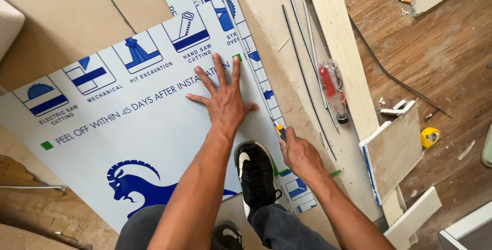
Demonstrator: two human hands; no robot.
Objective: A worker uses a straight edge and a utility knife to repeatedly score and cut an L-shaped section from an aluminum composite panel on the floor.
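Left hand (224,102): fingers spread wide apart, palm pressed flat on the panel; it grips nothing.
Right hand (299,152): fingers curled together and clamped on the utility knife, knuckles up.
Utility knife (280,130): yellow and black body; only its upper end shows above the fist. The blade tip is too small to make out.
Panel (128,127): large flat sheet lying on the floor, covered in smooth pale blue-grey protective film with dark blue printed pictograms and an animal emblem. Its near edge is hidden by the person's legs.
Straightedge (246,55): thin metal strip lying along the panel's right side, running up from the knife.
Shoe (256,178): black with white mark, planted on the panel between the two forearms.
Offcut strips (307,81): thin grey slivers lying on a beige board, just right of the panel.
Screwdriver (332,91): clear handle with red core, resting beside the strips.
Tape measure (430,137): small yellow case, well apart on the wooden floor (441,50).
Panel scrap (393,152): square piece, blue edge, dull tan face.
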